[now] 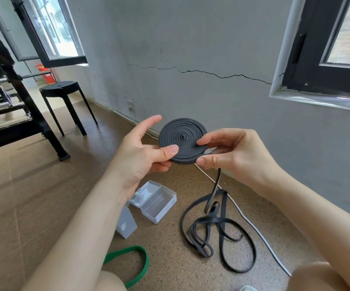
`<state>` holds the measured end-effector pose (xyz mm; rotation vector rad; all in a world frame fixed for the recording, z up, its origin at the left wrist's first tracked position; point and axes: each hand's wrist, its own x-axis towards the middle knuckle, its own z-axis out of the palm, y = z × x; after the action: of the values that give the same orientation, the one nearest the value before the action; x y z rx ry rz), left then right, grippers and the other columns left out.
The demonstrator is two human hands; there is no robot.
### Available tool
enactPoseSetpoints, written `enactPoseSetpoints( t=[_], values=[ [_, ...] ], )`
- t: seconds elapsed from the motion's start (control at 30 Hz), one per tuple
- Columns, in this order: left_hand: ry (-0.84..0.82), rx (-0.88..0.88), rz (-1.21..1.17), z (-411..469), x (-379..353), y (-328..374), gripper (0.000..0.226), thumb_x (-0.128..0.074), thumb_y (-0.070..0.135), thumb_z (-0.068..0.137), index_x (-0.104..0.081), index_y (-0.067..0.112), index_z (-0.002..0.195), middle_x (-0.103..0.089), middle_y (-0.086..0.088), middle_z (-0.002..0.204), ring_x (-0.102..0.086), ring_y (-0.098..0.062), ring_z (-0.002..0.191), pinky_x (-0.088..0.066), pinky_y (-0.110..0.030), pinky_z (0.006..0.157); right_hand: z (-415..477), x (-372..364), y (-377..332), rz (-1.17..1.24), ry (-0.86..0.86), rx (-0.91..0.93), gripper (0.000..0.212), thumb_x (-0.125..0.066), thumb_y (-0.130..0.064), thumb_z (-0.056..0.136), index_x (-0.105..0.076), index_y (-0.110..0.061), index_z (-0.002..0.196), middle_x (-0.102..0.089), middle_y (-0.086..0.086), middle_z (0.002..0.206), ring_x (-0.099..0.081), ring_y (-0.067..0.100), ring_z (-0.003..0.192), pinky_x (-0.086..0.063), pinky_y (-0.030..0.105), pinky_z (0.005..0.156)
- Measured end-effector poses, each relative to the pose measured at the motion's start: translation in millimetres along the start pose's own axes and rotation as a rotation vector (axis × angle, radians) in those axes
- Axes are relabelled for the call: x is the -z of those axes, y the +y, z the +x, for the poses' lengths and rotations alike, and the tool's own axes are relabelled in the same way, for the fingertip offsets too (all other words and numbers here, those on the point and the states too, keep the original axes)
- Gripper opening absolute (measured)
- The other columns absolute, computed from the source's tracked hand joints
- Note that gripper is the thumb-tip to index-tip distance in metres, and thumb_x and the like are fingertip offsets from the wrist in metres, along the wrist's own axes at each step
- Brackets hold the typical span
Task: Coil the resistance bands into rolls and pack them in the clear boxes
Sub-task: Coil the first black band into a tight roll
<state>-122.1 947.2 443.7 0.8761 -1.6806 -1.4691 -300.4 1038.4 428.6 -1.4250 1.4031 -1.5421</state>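
Band coil (182, 140) aloft, tail (217, 181) on floor (170, 263)

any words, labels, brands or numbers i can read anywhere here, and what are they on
No text here is legible.
Open clear box: faint mark inside its lid, too blurred to read.
Second clear box: pale embossed mark, no letters legible.
Red fire extinguisher: label too small and blurred.
Black band roll and green band: no print visible.

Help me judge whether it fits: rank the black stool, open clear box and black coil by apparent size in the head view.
1. black stool
2-3. open clear box and black coil look alike; coil is nearer the camera, so unranked.
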Motion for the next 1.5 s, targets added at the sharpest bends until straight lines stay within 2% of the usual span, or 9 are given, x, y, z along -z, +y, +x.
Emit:
enactPoseSetpoints(
  t=[0.1, 0.2, 0.33, 0.47, 0.73, 1.03, 1.23, 1.37, 1.5],
  values=[
    [-0.042, -0.11, 0.098, -3.1, -1.0, -0.7, 0.075, -0.075, 0.033, 0.071, -0.039, 0.045, 0.136, -0.074, -0.006, 0.083, -0.067, -0.014, 0.07, -0.053, -0.024, 0.066, 1.1, 3.8, -2.4, 0.125, 0.035, -0.079, 0.028, -0.081, 0.0, 0.061, -0.072, -0.009, 0.087, -0.072, 0.01, 0.073, -0.065, 0.021, 0.059, -0.047, 0.016, 0.051],
    [0.083, -0.441, 0.705, -4.0, 2.7, -1.2, 0.071, -0.074, 0.05, 0.068, -0.043, 0.052, 0.132, -0.06, 0.012, 0.103, -0.058, -0.008, 0.091, -0.049, -0.019, 0.08, 3.9, 10.0, -0.5, 0.158, 0.061, -0.149, 0.032, -0.083, -0.015, 0.054, -0.074, -0.015, 0.085, -0.068, 0.012, 0.072, -0.062, 0.019, 0.058, -0.032, 0.025, 0.053],
    [0.125, -0.996, 1.093, -3.7, -6.1, -2.2, 0.035, -0.076, 0.026, 0.078, -0.071, 0.022, 0.113, -0.062, 0.001, 0.104, -0.054, -0.021, 0.091, -0.047, -0.032, 0.08, 3.5, 12.2, -0.8, 0.189, 0.03, -0.235, 0.034, -0.081, -0.018, 0.053, -0.072, -0.016, 0.086, -0.07, 0.005, 0.072, -0.061, 0.016, 0.058, -0.03, 0.024, 0.052],
    [0.09, -1.122, 1.119, -4.0, -10.1, -6.7, 0.021, -0.071, 0.019, 0.084, -0.074, 0.011, 0.104, -0.07, 0.0, 0.096, -0.06, -0.024, 0.086, -0.052, -0.034, 0.074, 3.5, 11.3, -0.6, 0.205, -0.036, -0.296, 0.037, -0.081, -0.019, 0.051, -0.073, -0.015, 0.087, -0.071, 0.007, 0.079, -0.062, 0.015, 0.056, -0.026, 0.022, 0.048],
    [0.136, -1.051, 1.257, -11.1, -22.4, -6.3, 0.014, -0.062, 0.023, 0.084, -0.072, 0.016, 0.092, -0.07, 0.006, 0.084, -0.063, -0.022, 0.079, -0.051, -0.037, 0.059, 2.2, 8.6, 3.9, 0.233, -0.089, -0.373, 0.025, -0.081, -0.02, 0.054, -0.075, -0.019, 0.078, -0.071, 0.009, 0.077, -0.06, 0.012, 0.053, -0.024, 0.016, 0.039],
    [-0.055, -0.575, 1.069, -9.7, -11.5, -7.9, 0.027, -0.056, 0.05, 0.071, -0.074, 0.038, 0.088, -0.071, 0.013, 0.075, -0.063, -0.012, 0.074, -0.051, -0.035, 0.061, -1.7, 13.8, -0.9, -0.193, -0.377, -0.349, 0.016, -0.071, -0.025, 0.083, -0.066, -0.021, 0.097, -0.075, 0.005, 0.076, -0.068, 0.012, 0.067, -0.039, 0.015, 0.051],
    [-0.048, -0.345, 0.803, -6.2, -3.2, -6.1, 0.015, -0.082, 0.027, 0.069, -0.076, 0.034, 0.081, -0.07, 0.02, 0.068, -0.063, 0.005, 0.072, -0.049, -0.013, 0.063, -1.5, 18.1, -3.7, -0.175, -0.389, -0.293, 0.005, -0.062, -0.014, 0.092, -0.064, -0.009, 0.091, -0.073, 0.005, 0.075, -0.059, 0.008, 0.061, -0.036, 0.015, 0.051],
    [-0.018, -0.214, 0.575, -0.6, 8.3, -6.8, 0.019, -0.082, 0.014, 0.07, -0.076, 0.029, 0.079, -0.074, 0.01, 0.07, -0.069, -0.003, 0.071, -0.056, -0.023, 0.068, -3.7, 11.0, -1.5, -0.197, -0.244, -0.122, 0.014, -0.072, -0.021, 0.084, -0.069, -0.013, 0.096, -0.056, 0.005, 0.069, -0.051, 0.01, 0.059, -0.04, 0.013, 0.053],
    [-0.036, -0.159, 0.356, -2.5, 9.8, -4.5, 0.021, -0.077, 0.002, 0.071, -0.075, 0.022, 0.076, -0.074, 0.001, 0.07, -0.07, -0.01, 0.067, -0.053, -0.019, 0.059, -4.4, 4.5, -5.4, -0.308, -0.131, -0.013, 0.015, -0.081, -0.021, 0.074, -0.073, -0.022, 0.086, -0.062, -0.007, 0.06, -0.058, 0.004, 0.053, -0.042, 0.009, 0.056]
  ],
)
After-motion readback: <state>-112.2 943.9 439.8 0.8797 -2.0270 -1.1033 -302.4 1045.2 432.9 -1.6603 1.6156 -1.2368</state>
